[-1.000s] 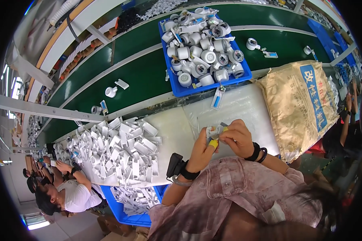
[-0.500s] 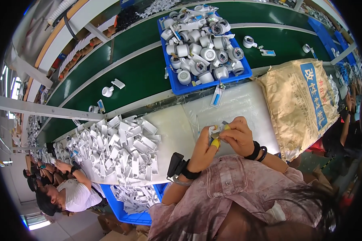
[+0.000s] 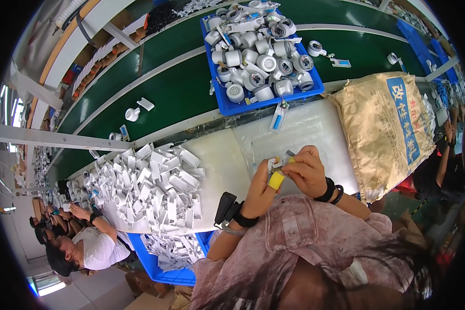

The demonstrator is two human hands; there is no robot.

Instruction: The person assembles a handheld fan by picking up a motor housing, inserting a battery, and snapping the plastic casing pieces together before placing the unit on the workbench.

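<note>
Over the near edge of the worktable, my left hand (image 3: 260, 195) pinches a small white plastic part (image 3: 274, 164) between thumb and fingers. A yellow wrap (image 3: 276, 180) covers the tip of that thumb. Close against it, my right hand (image 3: 307, 173) has its fingers pressed together, with yellow (image 3: 292, 159) at a fingertip. A small grey piece (image 3: 290, 153) sticks up beside the right fingers; whether they grip it is unclear. On the table to the left lies a heap of white plastic housings (image 3: 155, 181). A thin rod (image 3: 252, 153) lies just beyond my hands.
A blue crate (image 3: 227, 109) full of round white assemblies stands at the back. To the right is a large brown paper sack (image 3: 369, 139). Beyond runs a green conveyor (image 3: 175, 85) carrying scattered parts. A blue bin (image 3: 152, 266) sits below the table, near a co-worker (image 3: 101, 243).
My left thumb has turned, so more of its yellow wrap shows. Both hands stay together at the small part. The whole view has shifted slightly.
</note>
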